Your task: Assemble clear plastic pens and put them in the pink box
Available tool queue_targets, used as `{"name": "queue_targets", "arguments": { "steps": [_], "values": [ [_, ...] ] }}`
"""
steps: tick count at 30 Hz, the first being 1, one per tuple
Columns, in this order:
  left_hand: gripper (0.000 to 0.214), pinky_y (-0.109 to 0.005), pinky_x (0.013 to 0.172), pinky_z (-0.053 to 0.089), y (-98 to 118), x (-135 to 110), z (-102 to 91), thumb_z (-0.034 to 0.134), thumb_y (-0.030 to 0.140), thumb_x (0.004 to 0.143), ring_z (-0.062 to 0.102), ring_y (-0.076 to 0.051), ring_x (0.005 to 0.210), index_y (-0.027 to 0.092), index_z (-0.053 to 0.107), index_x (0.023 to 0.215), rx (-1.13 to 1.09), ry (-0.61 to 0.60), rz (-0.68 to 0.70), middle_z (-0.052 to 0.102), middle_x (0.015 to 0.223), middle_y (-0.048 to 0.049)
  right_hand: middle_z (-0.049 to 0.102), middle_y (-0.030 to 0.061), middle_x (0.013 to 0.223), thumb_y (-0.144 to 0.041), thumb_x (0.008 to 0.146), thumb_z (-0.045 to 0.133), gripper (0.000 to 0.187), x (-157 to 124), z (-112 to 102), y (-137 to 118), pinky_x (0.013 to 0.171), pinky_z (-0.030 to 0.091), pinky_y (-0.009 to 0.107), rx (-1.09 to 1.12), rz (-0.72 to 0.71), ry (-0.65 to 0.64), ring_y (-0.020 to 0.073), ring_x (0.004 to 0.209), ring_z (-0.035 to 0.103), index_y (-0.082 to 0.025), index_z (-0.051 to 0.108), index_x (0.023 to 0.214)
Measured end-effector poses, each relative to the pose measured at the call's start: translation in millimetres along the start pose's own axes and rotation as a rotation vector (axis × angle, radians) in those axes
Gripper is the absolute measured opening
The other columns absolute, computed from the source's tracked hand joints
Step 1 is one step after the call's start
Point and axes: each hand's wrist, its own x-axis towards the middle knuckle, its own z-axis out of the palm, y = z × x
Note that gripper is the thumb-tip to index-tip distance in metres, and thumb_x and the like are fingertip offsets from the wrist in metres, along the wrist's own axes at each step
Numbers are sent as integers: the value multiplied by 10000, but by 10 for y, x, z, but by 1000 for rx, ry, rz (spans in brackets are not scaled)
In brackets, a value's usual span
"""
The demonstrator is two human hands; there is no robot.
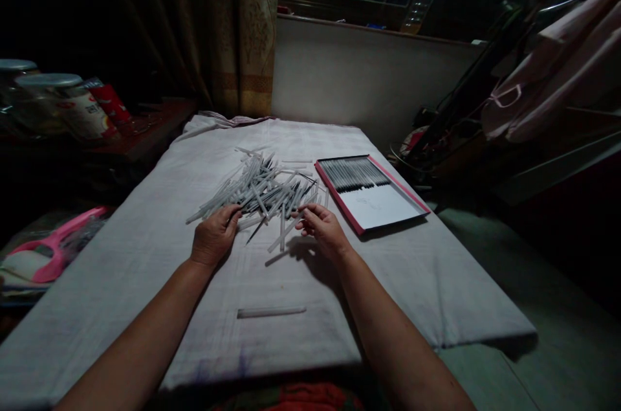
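Pinching a tube (284,233) near its upper end, your right hand (323,230) bends its other fingers loosely. Your left hand (214,236) curls at the edge of the pile (262,183), fingertips partly hidden; its grip I cannot tell. Both forearms (391,333) reach forward over the table (412,288), cut off below; the case (388,209) lies right of the pile.

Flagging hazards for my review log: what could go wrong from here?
The loose tube lies toward the near edge of the table and could roll off. The pile is jumbled, so pulling one piece may scatter others. The rods fill only part of the box, so a bump might shift them.
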Motion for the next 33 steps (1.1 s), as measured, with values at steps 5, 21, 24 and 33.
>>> {"name": "queue_targets", "arguments": {
  "steps": [5,21,24,33],
  "values": [
    [307,-319,832,545,44,-150,-79,475,355,920,725,-240,981,224,709,1067,11,-17,37,772,1091,-72,761,26,789,-496,623,833,403,-218,30,-53,431,432,159,-50,-5,-127,91,527,643,-190,678,835],
    [309,-330,801,550,75,-260,-158,461,322,922,738,-258,936,203,682,1101,53,-3,40,770,1081,-109,736,-6,808,-501,651,792,372,-326,239,-35,515,512,200,-101,-213,-89,95,559,657,-211,661,844],
    [308,-324,758,550,66,-260,-156,455,339,929,746,-256,866,208,678,1097,56,4,19,783,1017,-104,729,0,831,-514,685,753,364,-211,144,-141,520,511,215,-79,-319,35,103,573,650,-226,643,880],
    [245,-312,778,565,218,-327,-119,527,349,871,749,-232,877,239,679,1028,-68,-94,106,790,972,-61,694,27,823,-401,818,629,208,-57,4,-111,630,518,290,-540,-577,160,152,640,611,-234,690,925]
  ]
}}
